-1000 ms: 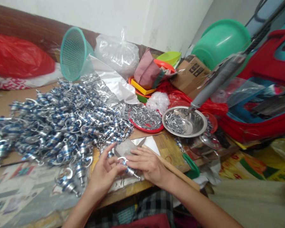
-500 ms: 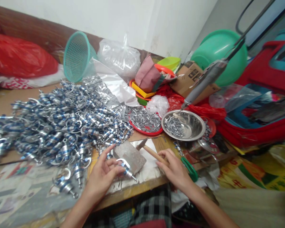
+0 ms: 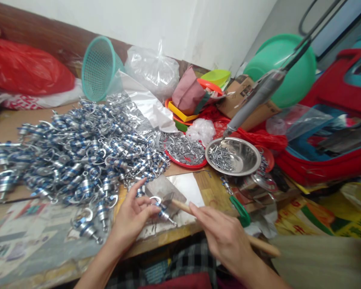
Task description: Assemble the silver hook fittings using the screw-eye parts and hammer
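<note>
My left hand (image 3: 132,214) pinches a small blue-and-silver metal fitting (image 3: 165,216) with a curved white hook between thumb and fingers; the index finger is raised. The fitting lies against the near side of a grey stone block (image 3: 160,186) on a white sheet. In my right hand (image 3: 227,237) is a hammer (image 3: 180,205), gripped by its wooden handle. The hammer head is over the block's near edge, close to the fitting; whether they touch I cannot tell. To the left spreads a big heap of similar fittings (image 3: 78,156).
A red tray (image 3: 192,165) of small metal pieces and a steel bowl (image 3: 246,158) of metal pins stand behind the block. A grey electric screwdriver (image 3: 255,102) hangs above the bowl. Green scissor-like handles (image 3: 240,212) lie right. A teal basket (image 3: 98,70) leans behind the heap.
The hammer has swung down and left, its head now near the fitting. My right hand has turned over and moved nearer. My left hand keeps hold of the fitting.
</note>
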